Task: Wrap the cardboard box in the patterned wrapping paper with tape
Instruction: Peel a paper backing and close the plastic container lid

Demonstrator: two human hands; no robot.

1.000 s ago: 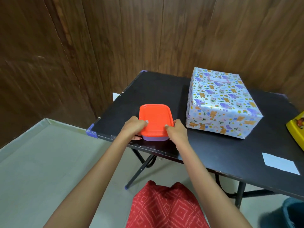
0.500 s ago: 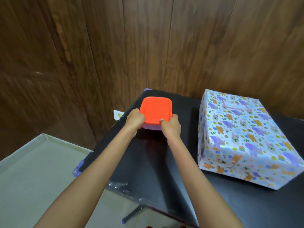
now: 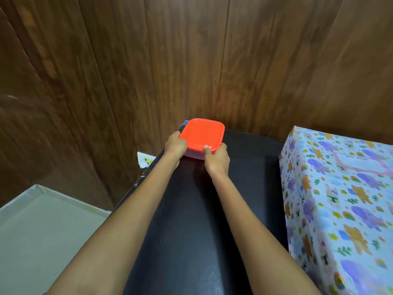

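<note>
Here the left hand (image 3: 175, 146) and right hand (image 3: 217, 160) curl around opposite sides of the orange-lidded container (image 3: 202, 134) at the table's (image 3: 191, 231) far corner, its contents hidden, with the wrapped box (image 3: 340, 199) apart on their right.

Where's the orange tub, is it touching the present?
Apart. The head view shows bare black table between the orange-lidded tub and the wrapped box.

The lid (image 3: 203, 133) was smooth orange plastic, the desk (image 3: 191, 220) glossy black, the wall (image 3: 191, 60) wood-grained, the box (image 3: 340, 199) in printed paper.
</note>
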